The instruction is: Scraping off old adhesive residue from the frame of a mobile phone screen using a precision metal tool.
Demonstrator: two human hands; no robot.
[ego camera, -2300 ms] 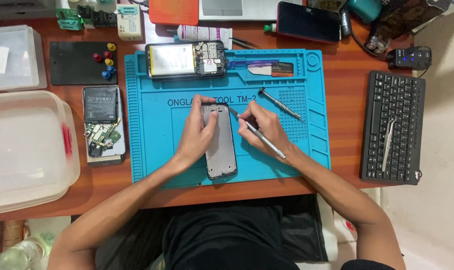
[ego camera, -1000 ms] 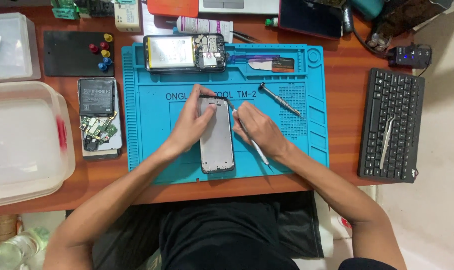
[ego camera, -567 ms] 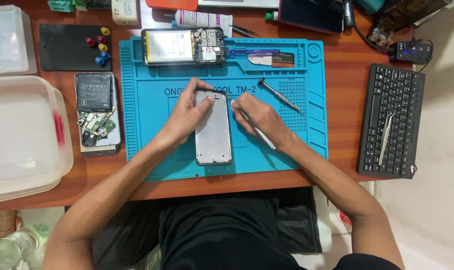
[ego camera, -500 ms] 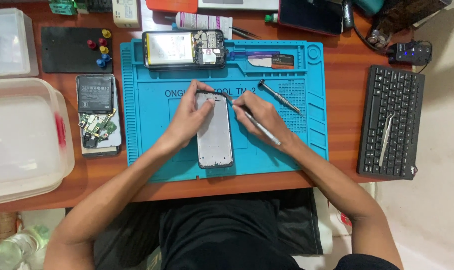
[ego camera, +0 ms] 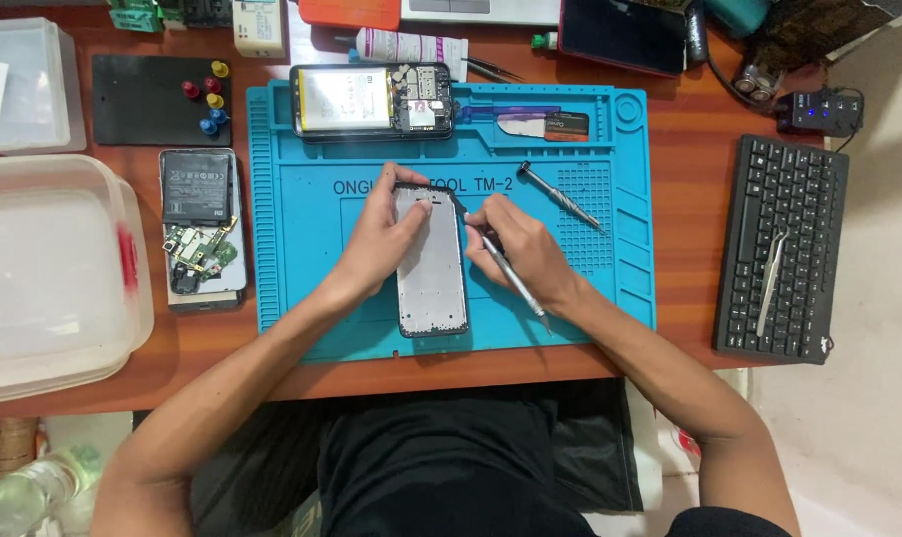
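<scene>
A silver phone frame (ego camera: 433, 268) lies lengthwise on the blue repair mat (ego camera: 302, 249) in the middle of the desk. My left hand (ego camera: 376, 244) rests on its upper left edge, fingers pressing it down. My right hand (ego camera: 523, 251) grips a slim metal screwdriver (ego camera: 511, 275) like a pen, its tip at the frame's top right corner. An opened phone (ego camera: 371, 101) with its battery and boards showing lies at the mat's top edge. A second screwdriver (ego camera: 560, 197) lies loose on the mat to the right.
A battery and small circuit boards lie on a phone back (ego camera: 201, 229) left of the mat. A clear plastic tub (ego camera: 43, 268) stands at the far left. A black keyboard (ego camera: 779, 249) with tweezers (ego camera: 771, 283) on it is at the right. A black pad (ego camera: 163, 99) holds coloured pegs.
My hands stay on the phone frame throughout. The screwdriver's tip has shifted slightly along the frame's top right; the camera view drifted a little.
</scene>
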